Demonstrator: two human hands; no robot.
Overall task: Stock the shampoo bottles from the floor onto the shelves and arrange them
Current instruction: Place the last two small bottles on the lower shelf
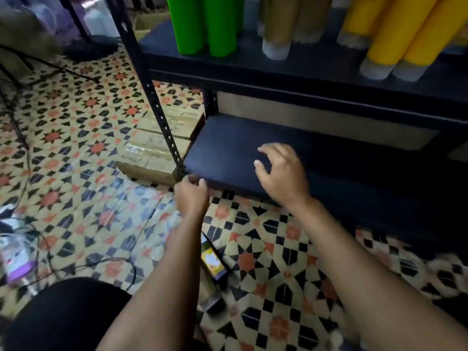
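Observation:
Green bottles (210,24), tan bottles (281,24) and yellow bottles (395,34) stand on the upper black shelf (253,64). The bottom shelf (228,145) is bare and dark. My left hand (192,196) is at the front left corner of the bottom shelf, fingers curled at its edge by the upright post (162,117). My right hand (283,173) hovers over the bottom shelf with fingers spread and holds nothing. The picture is blurred.
Cardboard boxes (157,150) sit on the patterned tile floor (76,138) left of the shelf post. A phone (212,262) lies on the floor between my forearms. Cables (111,262) and clear bottles (17,257) lie at the left. My dark-clad knee (65,315) fills the lower left.

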